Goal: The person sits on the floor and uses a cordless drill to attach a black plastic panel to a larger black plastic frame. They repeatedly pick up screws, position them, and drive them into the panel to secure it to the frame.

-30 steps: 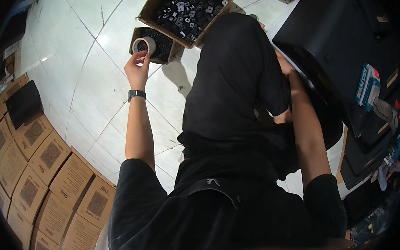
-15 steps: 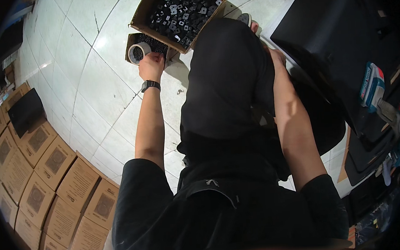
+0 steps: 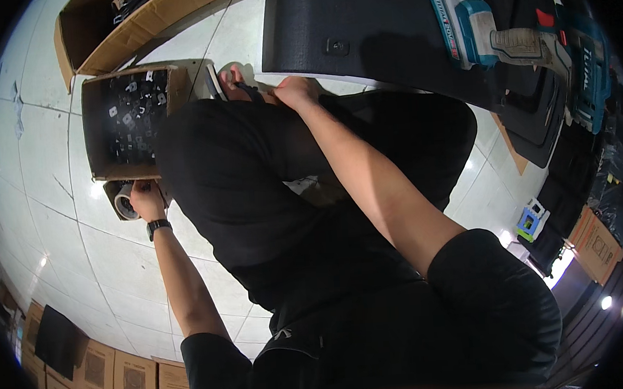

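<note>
My left hand, with a dark watch on its wrist, reaches into a small cardboard box of small dark pieces. Its fingers are bent together, and their tips are partly hidden. A pale ring like a tape roll sits in that box beside my fingers. Just beyond stands a larger open carton of black and grey plastic or metal parts. My right hand is curled at the near edge of a large black box-like piece, close to my foot. What lies inside its fingers is hidden.
A teal and grey cordless power tool lies on the black piece. Another open carton stands at the far left. Stacked printed cartons line the lower left. My bent legs lie between my arms.
The view has swung to the right, so the boxes appear farther left. My left hand stays at the small box. My right hand shows more fully, by the black piece's edge.
</note>
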A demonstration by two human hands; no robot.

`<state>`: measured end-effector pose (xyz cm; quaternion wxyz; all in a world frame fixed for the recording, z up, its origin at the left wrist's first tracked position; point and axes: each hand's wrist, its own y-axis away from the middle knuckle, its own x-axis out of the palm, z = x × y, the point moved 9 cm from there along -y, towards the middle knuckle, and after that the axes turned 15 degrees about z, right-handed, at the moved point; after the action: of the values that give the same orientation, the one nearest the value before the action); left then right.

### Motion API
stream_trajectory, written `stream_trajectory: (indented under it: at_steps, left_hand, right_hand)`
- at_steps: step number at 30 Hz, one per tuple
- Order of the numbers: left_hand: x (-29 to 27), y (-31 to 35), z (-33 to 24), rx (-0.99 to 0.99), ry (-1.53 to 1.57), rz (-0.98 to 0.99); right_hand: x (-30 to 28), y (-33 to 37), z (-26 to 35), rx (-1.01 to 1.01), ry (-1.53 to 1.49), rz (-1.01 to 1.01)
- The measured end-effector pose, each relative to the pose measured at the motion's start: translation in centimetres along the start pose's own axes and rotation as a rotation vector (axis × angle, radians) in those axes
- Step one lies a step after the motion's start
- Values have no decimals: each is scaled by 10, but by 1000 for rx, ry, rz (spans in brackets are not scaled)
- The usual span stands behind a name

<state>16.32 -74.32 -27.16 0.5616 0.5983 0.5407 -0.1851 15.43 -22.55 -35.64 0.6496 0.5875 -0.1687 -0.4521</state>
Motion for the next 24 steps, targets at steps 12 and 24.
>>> stream_trajectory:
  at_steps: [12,24]
  left_hand:
    - [-43,75,36,-152,192,-267]
    - [-13,105,62,-212,434,-223]
  right_hand:
    - [20,-73,4,-218,-1535,200]
    - [50,-70,-13,8,-1684,665]
